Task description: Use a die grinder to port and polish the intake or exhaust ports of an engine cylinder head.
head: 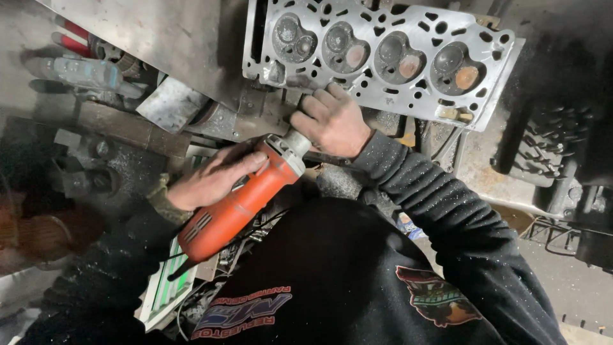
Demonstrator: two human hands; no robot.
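Note:
An orange angle grinder (236,207) lies slanted between my hands, its grey head pointing up toward a cylinder head. My left hand (214,179) grips the orange body from above. My right hand (332,121) is wrapped around the grinder's grey front end, right at the lower edge of the cylinder head. The grey metal cylinder head (383,51) stands with its flat face toward me, showing several round combustion chambers with valves, some rust-coloured. The grinder's disc is hidden behind my right hand.
A flat steel plate (159,32) leans at the upper left. Below it lie a small metal block (169,102), a plastic bottle (80,71), red-handled tools (73,38) and dusty machine parts. A black ribbed part (549,147) sits at the right.

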